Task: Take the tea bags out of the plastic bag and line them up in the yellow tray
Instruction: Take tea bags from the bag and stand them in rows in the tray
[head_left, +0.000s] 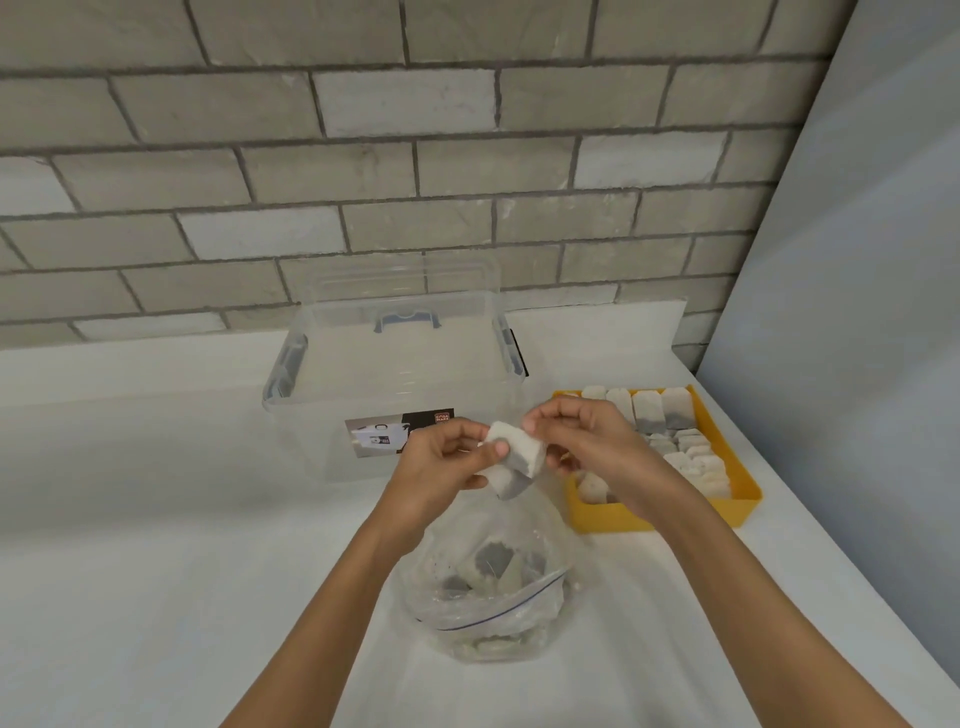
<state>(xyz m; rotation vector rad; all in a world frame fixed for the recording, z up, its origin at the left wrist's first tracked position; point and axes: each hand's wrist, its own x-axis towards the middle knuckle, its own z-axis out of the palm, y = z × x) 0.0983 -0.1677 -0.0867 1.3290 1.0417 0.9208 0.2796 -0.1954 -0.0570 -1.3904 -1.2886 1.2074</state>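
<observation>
Head view, left hand (447, 457) and right hand (582, 441) pinching tea bags (514, 462)

Bright, even, diffuse light; shadows faint. Wide-angle bending at edges. Slightly soft overall, no strong glare.

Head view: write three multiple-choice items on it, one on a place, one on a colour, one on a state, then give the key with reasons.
1. Where does the yellow tray sit relative to the plastic bag?
A. to its right, further back
B. to its left
C. inside the clear storage box

2. What colour is the bag's zip line?
A. red
B. blue
C. green

3. What are the hands doing?
A. resting flat on the counter
B. closing the box lid
C. holding tea bags above the bag

Key: 1 A, the tray lies at the right beside the wall; 2 B, a thin blue line crosses the bag; 3 C, left hand and right hand pinch them between fingertips.
</observation>
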